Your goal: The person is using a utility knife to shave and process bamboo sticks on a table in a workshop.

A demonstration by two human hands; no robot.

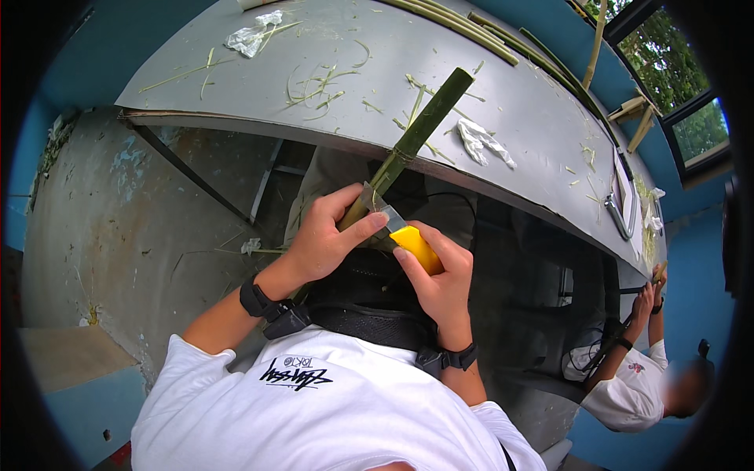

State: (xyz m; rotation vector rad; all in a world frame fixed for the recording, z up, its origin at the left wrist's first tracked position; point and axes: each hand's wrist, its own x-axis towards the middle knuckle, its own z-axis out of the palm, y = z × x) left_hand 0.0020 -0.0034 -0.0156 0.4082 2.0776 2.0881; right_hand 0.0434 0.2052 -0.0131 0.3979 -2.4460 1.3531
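Note:
A green bamboo stalk (pixel 433 115) slants from the grey table's edge down toward my lap, its far end resting over the tabletop. Wrapped round its lower, paler part is my left hand (pixel 336 231), with the thumb pressed against a flat metal blade. The blade (pixel 390 220) belongs to a knife with a yellow handle (pixel 417 250) and lies across the stalk, just below a node. My right hand (pixel 437 271) is closed on that handle. Thin peeled strands hang about the stalk near the blade. The stalk's lower end is hidden behind my left hand.
Bamboo shavings (pixel 318 88) and crumpled white paper (pixel 482 144) litter the grey table (pixel 259 74). Several bamboo poles (pixel 463 30) lie along its far side, and a hacksaw (pixel 620 212) lies to the right. Another person (pixel 628 377) works at the table's right end.

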